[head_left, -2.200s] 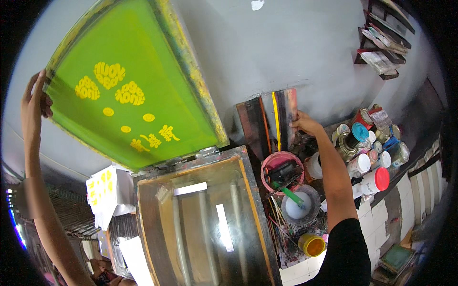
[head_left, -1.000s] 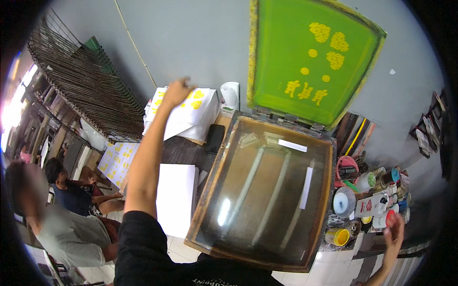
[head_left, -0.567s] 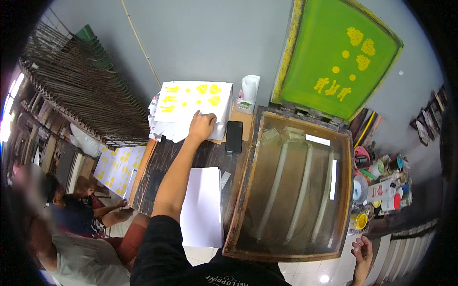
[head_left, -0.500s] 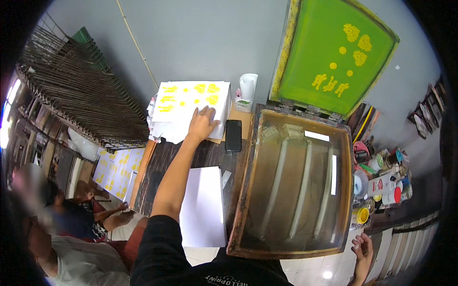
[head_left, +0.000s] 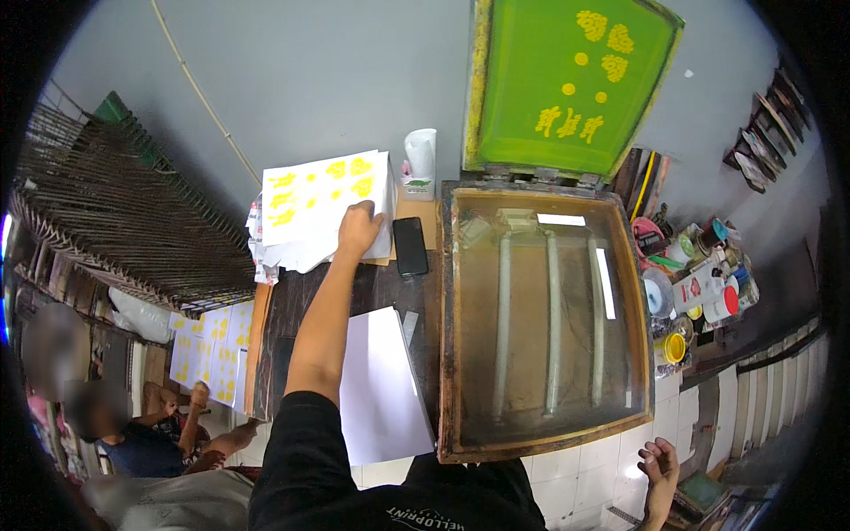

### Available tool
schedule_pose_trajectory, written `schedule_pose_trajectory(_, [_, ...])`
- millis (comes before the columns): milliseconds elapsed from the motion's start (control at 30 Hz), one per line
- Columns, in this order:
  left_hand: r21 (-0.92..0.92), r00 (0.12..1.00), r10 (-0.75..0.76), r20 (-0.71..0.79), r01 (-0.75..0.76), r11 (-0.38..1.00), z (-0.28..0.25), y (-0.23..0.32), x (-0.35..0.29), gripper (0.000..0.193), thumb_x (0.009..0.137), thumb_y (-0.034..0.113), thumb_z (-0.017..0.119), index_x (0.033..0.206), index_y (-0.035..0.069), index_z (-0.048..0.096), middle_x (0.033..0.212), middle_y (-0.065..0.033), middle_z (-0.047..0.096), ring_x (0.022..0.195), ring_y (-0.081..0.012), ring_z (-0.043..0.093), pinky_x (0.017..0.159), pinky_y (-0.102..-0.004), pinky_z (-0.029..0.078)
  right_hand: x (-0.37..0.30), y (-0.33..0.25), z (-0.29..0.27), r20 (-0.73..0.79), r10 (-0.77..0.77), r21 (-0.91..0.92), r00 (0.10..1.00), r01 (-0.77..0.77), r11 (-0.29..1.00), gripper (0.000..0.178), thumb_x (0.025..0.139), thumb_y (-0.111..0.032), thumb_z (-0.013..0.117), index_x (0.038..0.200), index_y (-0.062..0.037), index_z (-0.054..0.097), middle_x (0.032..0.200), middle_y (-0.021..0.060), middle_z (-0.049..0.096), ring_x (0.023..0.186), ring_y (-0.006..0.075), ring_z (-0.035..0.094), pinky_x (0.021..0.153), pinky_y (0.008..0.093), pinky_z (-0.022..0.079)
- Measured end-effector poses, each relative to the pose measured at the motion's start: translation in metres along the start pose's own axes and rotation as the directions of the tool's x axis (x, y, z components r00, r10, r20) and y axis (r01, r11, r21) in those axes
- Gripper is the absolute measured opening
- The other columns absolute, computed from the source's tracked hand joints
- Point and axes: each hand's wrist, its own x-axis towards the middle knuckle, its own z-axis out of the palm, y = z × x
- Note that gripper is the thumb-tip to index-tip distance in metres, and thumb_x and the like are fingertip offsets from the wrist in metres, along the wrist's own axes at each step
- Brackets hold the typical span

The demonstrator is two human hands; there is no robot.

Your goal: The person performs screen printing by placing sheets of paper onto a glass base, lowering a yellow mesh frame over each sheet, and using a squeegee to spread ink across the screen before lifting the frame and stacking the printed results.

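My left hand [head_left: 359, 232] rests on the near right corner of a stack of white sheets [head_left: 387, 199]. Its fingers are curled closed, and whatever may be between them is hidden. The top sheet [head_left: 297, 232] carries yellow printed figures. Low on the right, past the glass-topped table's near corner, my right hand [head_left: 659, 465] hangs in the air. Its fingers are loosely bent and apart, with nothing in them. Nearer me lies a pile of blank white paper [head_left: 381, 389], partly behind my left forearm.
A wood-framed glass-topped table [head_left: 531, 327] with tubes inside stands beside the paper. Its hinged green screen [head_left: 540, 80] is raised. A phone [head_left: 411, 246] lies by the stack. Tubs and bottles [head_left: 699, 292] crowd the right; a wire rack [head_left: 124, 203] and people are left.
My left hand's spread fingers have curled in at the stack's corner. The whole view has shifted, moving the table and screen leftward in the picture. My right hand stays low and empty.
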Motion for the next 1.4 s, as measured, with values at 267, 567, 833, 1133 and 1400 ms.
schedule_pose_trajectory(267, [0.074,0.996,-0.005,0.09,-0.001,0.997,-0.037,-0.013,0.014,0.022,0.093,0.015,0.071,0.098,-0.006,0.07,0.101,-0.029,0.07,0.094,-0.0473,0.068,0.083,-0.0519,0.054,-0.015,0.018,-0.006,-0.025,0.028,0.032,0.999,-0.027,0.999,0.052,0.094,-0.026,0.075,0.135,0.0001,0.056,0.115,0.008,0.068,0.104,0.0186,0.066,0.085,0.0313,0.054])
schedule_pose_trajectory(567, [-0.204,0.867,0.499,0.01,-0.487,0.849,-0.075,0.157,-0.194,0.022,0.09,0.009,0.072,0.112,0.006,0.068,0.129,-0.0172,0.069,0.109,-0.0355,0.071,0.087,-0.0448,0.061,0.001,0.012,0.015,0.026,-0.023,0.082,0.999,0.021,0.996,0.045,0.097,-0.021,0.071,0.134,0.0014,0.058,0.121,0.0125,0.07,0.11,0.0227,0.067,0.094,0.0353,0.054])
schedule_pose_trajectory(833, [-0.483,0.561,0.741,0.369,-0.566,0.669,-0.042,0.22,-0.346,0.019,0.094,0.017,0.066,0.106,0.004,0.062,0.149,-0.017,0.056,0.13,-0.0364,0.061,0.112,-0.0444,0.049,0.031,0.034,0.072,0.172,-0.111,0.156,0.979,0.084,0.984,0.043,0.096,-0.005,0.07,0.137,0.0019,0.057,0.126,0.0135,0.068,0.118,0.0207,0.064,0.105,0.0332,0.048])
schedule_pose_trajectory(1133, [-0.632,0.686,0.64,0.347,-0.333,0.7,-0.051,0.227,-0.334,0.021,0.091,0.017,0.074,0.104,0.003,0.066,0.136,-0.02,0.064,0.117,-0.0384,0.067,0.106,-0.0453,0.053,0.027,0.052,0.107,0.119,-0.226,-0.089,0.967,0.238,0.967,0.036,0.094,-0.006,0.074,0.129,-0.0009,0.065,0.116,0.0112,0.07,0.107,0.0189,0.065,0.093,0.0318,0.052])
schedule_pose_trajectory(1400, [-0.104,0.722,0.434,0.539,-0.454,0.885,-0.028,0.261,-0.305,0.073,0.096,0.043,0.066,0.156,0.009,0.044,0.168,-0.0222,0.025,0.157,-0.0415,0.019,0.124,-0.0631,0.011,0.047,0.158,0.06,-0.257,0.042,0.347,0.966,0.051,0.936,0.017,0.1,-0.018,0.067,0.106,-0.0026,0.066,0.091,0.004,0.07,0.083,0.0118,0.064,0.073,0.0279,0.052])
